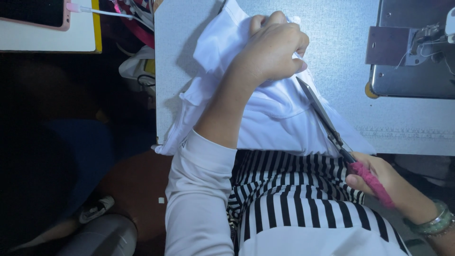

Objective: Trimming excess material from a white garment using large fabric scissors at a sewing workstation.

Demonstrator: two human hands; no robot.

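Observation:
My left hand (pixel 272 47) is closed on a bunch of white fabric (pixel 275 118) that lies on the grey worktable (pixel 341 42) and hangs over its near edge onto my lap. My right hand (pixel 379 178) grips scissors (pixel 324 116) by handles wrapped in pink yarn. The long metal blades point up and left across the fabric, their tips just below my left hand. A green bangle sits on my right wrist.
A sewing machine's metal bed (pixel 412 52) with loose threads stands at the table's far right. A phone (pixel 33 13) with a pink cable lies on a white surface at the top left. Cloth and cords fill the gap beside the table. A shoe (pixel 97 208) rests on the floor.

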